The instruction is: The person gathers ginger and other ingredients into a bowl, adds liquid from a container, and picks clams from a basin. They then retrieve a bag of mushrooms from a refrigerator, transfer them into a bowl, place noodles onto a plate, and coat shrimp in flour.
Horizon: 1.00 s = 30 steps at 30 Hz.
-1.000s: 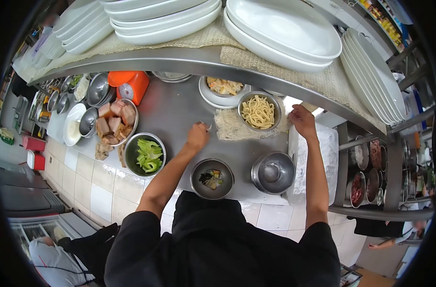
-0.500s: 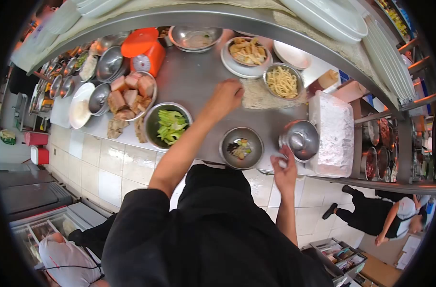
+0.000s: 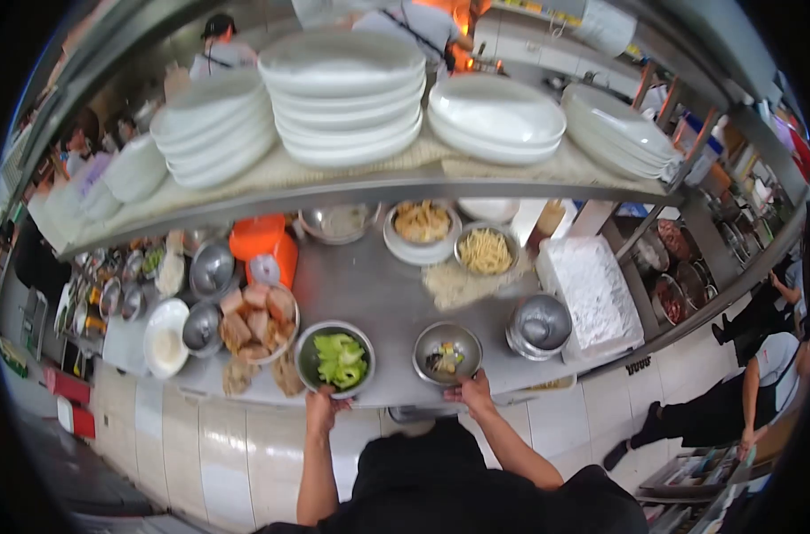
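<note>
Bowl of greens | left hand gripping rim (right hand likewise, seasoning bowl)

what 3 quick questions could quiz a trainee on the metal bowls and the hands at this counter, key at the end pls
1. What food is in the round metal bowl at the left hand?
2. True or false: the orange scale stands on the upper shelf among the white dishes.
3. Which is nearest the right hand? a) metal bowl of pale noodles; b) metal bowl of small mixed pieces; c) white rectangular tub

Key: 1. green leafy pieces; 2. false; 3. b
</note>
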{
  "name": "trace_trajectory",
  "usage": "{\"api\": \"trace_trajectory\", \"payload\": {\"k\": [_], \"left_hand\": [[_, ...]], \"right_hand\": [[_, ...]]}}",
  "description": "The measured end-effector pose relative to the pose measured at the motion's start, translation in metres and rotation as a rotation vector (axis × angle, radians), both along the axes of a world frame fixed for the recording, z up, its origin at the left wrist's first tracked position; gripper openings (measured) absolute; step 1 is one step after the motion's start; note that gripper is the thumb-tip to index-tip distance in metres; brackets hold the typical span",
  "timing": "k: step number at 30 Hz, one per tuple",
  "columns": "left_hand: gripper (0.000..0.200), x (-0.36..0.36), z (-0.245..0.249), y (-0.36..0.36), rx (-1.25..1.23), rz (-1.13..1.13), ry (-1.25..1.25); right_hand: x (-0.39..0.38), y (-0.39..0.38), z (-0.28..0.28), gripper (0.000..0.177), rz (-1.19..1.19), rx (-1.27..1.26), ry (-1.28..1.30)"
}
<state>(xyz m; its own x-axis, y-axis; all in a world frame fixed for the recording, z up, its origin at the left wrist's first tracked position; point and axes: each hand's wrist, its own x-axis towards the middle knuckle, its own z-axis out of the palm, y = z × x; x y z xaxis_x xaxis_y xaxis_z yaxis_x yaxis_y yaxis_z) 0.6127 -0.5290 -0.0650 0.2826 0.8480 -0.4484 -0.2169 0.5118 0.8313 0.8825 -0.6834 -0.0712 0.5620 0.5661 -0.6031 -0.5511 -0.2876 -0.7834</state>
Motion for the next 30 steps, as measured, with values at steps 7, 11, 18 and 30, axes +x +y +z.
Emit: {"api": "trace_trajectory", "payload": {"k": [7,11,18,30], "left_hand": [[0.035,0.061,-0.016,0.002,-0.085,-0.079,-0.107],[0.052,0.067,0.018,0.002,-0.153,-0.260,0.089],[0.018,0.004,0.177,0.108,0.954,0.173,0.854],[0.056,-0.148,0.399,0.403,1.378,0.640,1.636]], "right_hand": [[0.002,0.013,-0.025,0.044,-0.091,0.142,-0.003],[-0.009,0.010,-0.010,0.050,-0.374,0.140,0.041],[-0.017,-0.026,0.011,0.052,0.116,0.051,0.131],[-0.047,-0.017,-0.012,0.018,0.383,0.084,-0.177]]}}
